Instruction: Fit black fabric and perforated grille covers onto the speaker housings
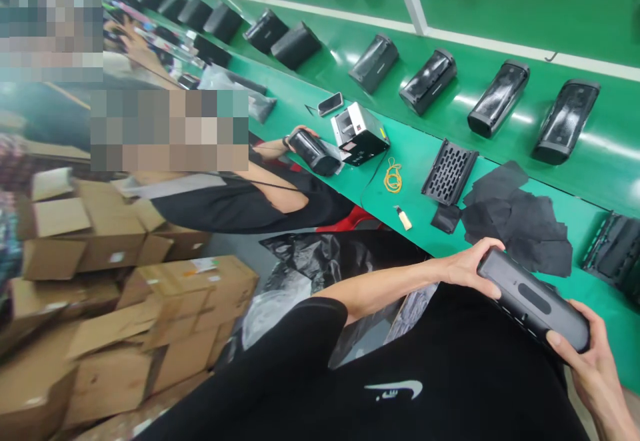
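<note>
At the far left we see stacked cardboard boxes (115, 294) on the floor beside the line, some with flaps open. Next to them a co-worker in a black top leans over the green workbench (415, 154), one hand (293, 141) wrapped round a black speaker body (315, 151), which lies close to a small white-and-black machine (359, 134) and a phone (331, 103). Further along the bench lie a loop of yellow cord (393, 178), a small cream-coloured lighter-like object (403, 218), a black perforated grille (449, 171) and a loose heap of black fabric pieces (515, 218); they sit within easy reach, which we judge is why they are spread along the near edge.

Beyond the bench a green conveyor belt (450, 114) carries a row of black speaker housings (430, 81), spaced apart and lying on their sides.

Our own left hand (467, 268) curls round one end of a black cylindrical speaker (533, 301), thumb on top and fingers pressed against its end. Our right hand (593, 354) closes under the other end, thumb laid on the upper surface. The speaker is held level between both hands, just above the lap and at the bench edge, its oval-badged face turned up, likely so that face can be seen.
</note>
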{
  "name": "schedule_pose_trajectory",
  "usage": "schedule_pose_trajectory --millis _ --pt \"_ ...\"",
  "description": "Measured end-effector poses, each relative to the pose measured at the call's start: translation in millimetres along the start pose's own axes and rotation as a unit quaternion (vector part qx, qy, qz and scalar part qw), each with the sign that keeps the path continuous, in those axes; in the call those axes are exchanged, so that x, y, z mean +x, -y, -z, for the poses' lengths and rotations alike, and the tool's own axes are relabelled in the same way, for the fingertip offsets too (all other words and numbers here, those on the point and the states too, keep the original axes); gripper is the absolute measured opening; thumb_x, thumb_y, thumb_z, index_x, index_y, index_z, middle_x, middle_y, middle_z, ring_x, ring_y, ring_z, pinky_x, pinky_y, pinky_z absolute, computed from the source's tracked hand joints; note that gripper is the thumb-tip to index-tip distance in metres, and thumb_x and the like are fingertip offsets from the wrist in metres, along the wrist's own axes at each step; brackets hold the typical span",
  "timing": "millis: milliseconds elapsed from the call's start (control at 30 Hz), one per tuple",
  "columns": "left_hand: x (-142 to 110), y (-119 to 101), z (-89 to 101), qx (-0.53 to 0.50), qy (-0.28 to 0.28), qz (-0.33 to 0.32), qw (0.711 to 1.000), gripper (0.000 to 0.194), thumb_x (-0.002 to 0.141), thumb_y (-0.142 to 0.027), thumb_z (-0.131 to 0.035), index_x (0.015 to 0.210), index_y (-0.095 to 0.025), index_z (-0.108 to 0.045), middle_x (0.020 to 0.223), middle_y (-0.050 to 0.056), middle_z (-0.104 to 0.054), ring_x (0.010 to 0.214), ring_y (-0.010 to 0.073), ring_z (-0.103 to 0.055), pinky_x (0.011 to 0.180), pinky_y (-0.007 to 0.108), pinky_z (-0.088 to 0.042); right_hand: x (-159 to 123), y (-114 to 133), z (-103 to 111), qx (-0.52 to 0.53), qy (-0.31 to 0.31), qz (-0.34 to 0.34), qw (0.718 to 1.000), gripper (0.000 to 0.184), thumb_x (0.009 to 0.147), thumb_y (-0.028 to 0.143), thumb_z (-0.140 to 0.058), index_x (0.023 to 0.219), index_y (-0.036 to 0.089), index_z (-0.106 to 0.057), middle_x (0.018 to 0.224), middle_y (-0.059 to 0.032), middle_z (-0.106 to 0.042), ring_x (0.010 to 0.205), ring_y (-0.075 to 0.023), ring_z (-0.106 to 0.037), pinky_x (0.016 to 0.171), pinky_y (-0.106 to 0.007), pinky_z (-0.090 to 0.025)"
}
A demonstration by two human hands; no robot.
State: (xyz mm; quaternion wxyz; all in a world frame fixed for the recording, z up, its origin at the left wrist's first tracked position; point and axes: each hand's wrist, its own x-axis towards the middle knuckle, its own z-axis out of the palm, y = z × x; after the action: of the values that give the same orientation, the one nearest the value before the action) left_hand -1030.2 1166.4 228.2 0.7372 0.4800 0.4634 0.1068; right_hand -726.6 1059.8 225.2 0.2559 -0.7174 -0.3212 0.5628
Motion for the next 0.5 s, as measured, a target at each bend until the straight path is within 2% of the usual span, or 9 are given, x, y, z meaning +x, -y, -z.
schedule_pose_trajectory --millis 67,133,267,400,500 --pt "-1 -2 4.3 0.009 0.027 -0.005 1.000 0.115 0.056 -0.057 -0.097 0.152 -0.030 -0.039 0.134 0.007 -0.052 0.121 0.0301 -0.055 0.101 0.041 -0.047 2 -8 8 -0.017 -0.009 0.006 1.000 0.086 0.064 0.065 -0.091 0.135 0.028 -0.059 0.142 -0.0069 -0.054 0.126 -0.0353 -0.051 0.117 -0.051 -0.032" --pt "-3 -3 3.9 0.008 0.026 -0.017 0.999 0.114 0.058 -0.058 -0.096 0.153 -0.031 -0.040 0.142 0.009 -0.049 0.127 0.0319 -0.054 0.105 0.042 -0.046 6 -18 16 -0.032 -0.018 0.012 0.999 0.088 0.061 0.067 -0.091 0.134 0.028 -0.061 0.141 -0.0074 -0.055 0.126 -0.0374 -0.051 0.119 -0.054 -0.031" --pt "-5 3 -9.0 -0.010 -0.021 -0.057 0.998 0.105 0.062 -0.059 -0.094 0.151 -0.030 -0.047 0.145 0.009 -0.050 0.131 0.0337 -0.053 0.109 0.044 -0.045 10 -34 21 -0.028 -0.029 0.020 0.999 0.091 0.059 0.064 -0.093 0.136 0.028 -0.061 0.143 -0.0079 -0.056 0.128 -0.0395 -0.052 0.120 -0.056 -0.032" --pt "-4 9 -17.0 -0.015 -0.066 -0.062 0.996 0.101 0.062 -0.058 -0.094 0.149 -0.029 -0.050 0.143 0.011 -0.050 0.133 0.0347 -0.052 0.113 0.047 -0.043 7 -30 15 0.050 0.005 -0.041 0.998 0.090 0.062 0.059 -0.093 0.139 0.030 -0.059 0.143 -0.0067 -0.058 0.129 -0.0379 -0.053 0.120 -0.055 -0.034" --pt "-3 8 -11.2 0.005 -0.021 -0.063 0.998 0.110 0.061 -0.059 -0.095 0.154 -0.030 -0.045 0.147 0.011 -0.048 0.137 0.0360 -0.049 0.115 0.048 -0.042 6 -27 15 0.057 0.023 -0.038 0.997 0.087 0.066 0.057 -0.092 0.141 0.030 -0.056 0.148 -0.0060 -0.055 0.139 -0.0375 -0.047 0.124 -0.053 -0.030"
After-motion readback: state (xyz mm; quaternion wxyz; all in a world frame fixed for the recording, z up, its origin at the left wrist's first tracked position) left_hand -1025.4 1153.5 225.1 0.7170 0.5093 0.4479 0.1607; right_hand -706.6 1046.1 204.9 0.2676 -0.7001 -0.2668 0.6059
